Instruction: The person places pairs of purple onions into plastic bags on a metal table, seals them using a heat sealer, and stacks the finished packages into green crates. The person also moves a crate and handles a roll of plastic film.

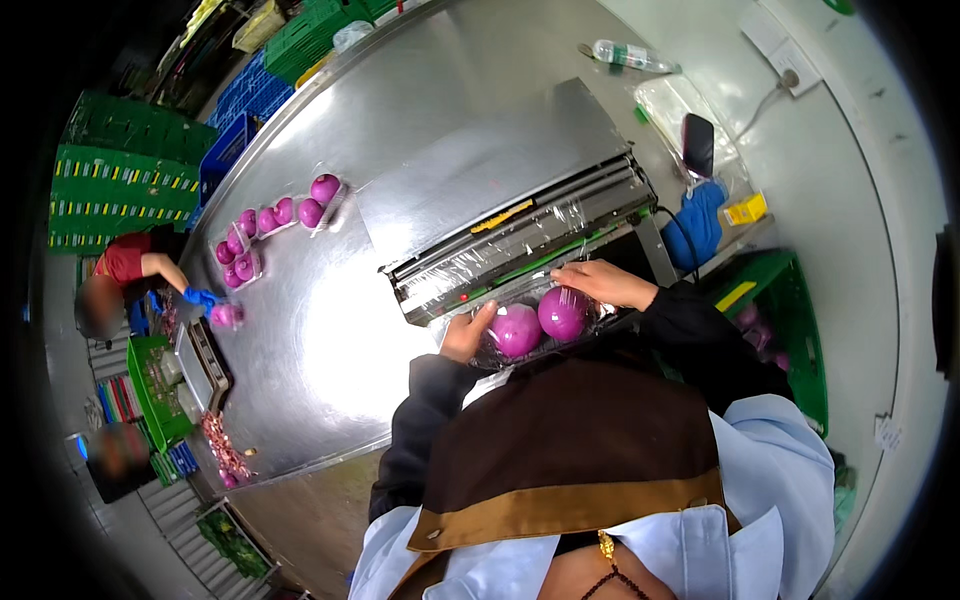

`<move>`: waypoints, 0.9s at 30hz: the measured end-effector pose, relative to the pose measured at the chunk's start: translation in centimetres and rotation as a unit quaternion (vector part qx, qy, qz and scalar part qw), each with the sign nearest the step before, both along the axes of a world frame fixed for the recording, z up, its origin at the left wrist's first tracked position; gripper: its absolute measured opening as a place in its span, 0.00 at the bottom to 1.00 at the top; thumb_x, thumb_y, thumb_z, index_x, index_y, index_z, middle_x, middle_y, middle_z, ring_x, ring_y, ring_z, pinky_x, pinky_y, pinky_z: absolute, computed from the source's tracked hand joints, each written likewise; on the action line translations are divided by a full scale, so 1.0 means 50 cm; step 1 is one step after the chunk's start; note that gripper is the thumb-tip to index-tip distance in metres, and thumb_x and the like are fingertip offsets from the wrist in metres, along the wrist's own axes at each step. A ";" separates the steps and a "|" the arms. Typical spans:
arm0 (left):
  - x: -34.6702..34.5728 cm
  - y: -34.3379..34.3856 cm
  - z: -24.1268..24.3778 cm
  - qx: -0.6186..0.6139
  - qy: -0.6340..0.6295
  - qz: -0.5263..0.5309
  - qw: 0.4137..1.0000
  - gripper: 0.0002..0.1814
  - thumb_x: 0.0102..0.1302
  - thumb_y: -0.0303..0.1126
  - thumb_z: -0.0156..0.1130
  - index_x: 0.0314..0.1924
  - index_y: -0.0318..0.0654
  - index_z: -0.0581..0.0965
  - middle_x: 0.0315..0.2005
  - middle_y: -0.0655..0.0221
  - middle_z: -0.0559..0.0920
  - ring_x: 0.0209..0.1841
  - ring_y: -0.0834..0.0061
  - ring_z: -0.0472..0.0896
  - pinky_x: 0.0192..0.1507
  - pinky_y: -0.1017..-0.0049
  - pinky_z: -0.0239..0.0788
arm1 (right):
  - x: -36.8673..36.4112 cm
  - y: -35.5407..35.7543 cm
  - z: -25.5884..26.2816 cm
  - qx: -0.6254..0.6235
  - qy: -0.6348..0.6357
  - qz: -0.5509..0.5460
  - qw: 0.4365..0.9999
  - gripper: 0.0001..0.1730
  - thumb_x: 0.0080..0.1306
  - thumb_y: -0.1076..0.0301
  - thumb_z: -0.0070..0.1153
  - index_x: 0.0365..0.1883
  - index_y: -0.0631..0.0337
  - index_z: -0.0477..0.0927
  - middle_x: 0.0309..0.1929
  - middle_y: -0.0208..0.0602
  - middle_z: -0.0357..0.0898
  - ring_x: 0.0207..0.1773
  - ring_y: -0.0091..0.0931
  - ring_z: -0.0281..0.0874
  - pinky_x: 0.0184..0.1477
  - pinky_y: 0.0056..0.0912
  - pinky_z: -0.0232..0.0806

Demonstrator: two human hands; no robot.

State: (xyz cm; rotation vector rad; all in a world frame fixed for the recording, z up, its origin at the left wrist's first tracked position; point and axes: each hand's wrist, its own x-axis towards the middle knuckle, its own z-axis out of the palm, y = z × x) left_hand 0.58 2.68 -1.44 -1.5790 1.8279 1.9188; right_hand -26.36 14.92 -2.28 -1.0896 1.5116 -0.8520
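Two round purple vegetables, apparently red onions [516,330], lie side by side in a clear tray under plastic film. My left hand [466,334] holds the left end of this pack, thumb on top. At its right end my right hand [606,283] grips the far edge, with film bunched beneath the fingers. The pack is at the near edge of a film-wrapping machine [517,240], whose roll of clear film lies just beyond. The undersides of the pack and the fingertips below it are hidden.
More purple packs [311,212] stand left on the steel table [315,315]. A co-worker's blue-gloved hand [201,298] holds another purple piece near a scale [202,367]. A bottle [634,57], a phone [698,145] and a green crate [814,360] are at the right.
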 end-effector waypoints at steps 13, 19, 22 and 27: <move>0.090 0.099 -0.071 -0.111 0.283 0.245 0.921 0.10 0.68 0.26 0.58 0.40 0.40 0.64 0.26 0.74 0.70 0.27 0.86 0.67 0.30 0.82 0.61 | 0.089 0.129 -0.039 -0.169 0.048 -0.317 0.932 0.10 0.68 0.67 0.53 0.44 0.60 0.69 0.21 0.27 0.70 0.24 0.16 0.63 0.27 0.24 0.58; 0.082 0.060 -0.072 -0.369 0.163 0.110 0.908 0.10 0.66 0.24 0.58 0.39 0.37 0.65 0.25 0.70 0.67 0.25 0.79 0.66 0.29 0.79 0.60 | 0.097 0.252 -0.014 -0.178 0.157 -0.458 0.857 0.05 0.68 0.75 0.51 0.38 0.61 0.68 0.16 0.29 0.64 0.20 0.14 0.58 0.23 0.23 0.52; 0.049 0.062 -0.093 -0.451 0.049 0.011 0.891 0.09 0.65 0.26 0.59 0.43 0.37 0.69 0.29 0.59 0.75 0.30 0.60 0.78 0.34 0.67 0.68 | 0.124 0.302 -0.022 -0.141 0.176 -0.526 0.820 0.04 0.68 0.76 0.50 0.36 0.60 0.67 0.15 0.32 0.62 0.17 0.17 0.58 0.21 0.26 0.52; -0.071 0.075 -0.120 -0.563 -0.068 -0.245 0.787 0.14 0.64 0.28 0.50 0.50 0.44 0.72 0.40 0.59 0.79 0.38 0.53 0.80 0.34 0.63 0.71 | 0.159 0.296 -0.268 -0.203 -0.177 -0.542 0.796 0.05 0.71 0.66 0.45 0.38 0.58 0.70 0.28 0.39 0.74 0.30 0.27 0.75 0.31 0.33 0.66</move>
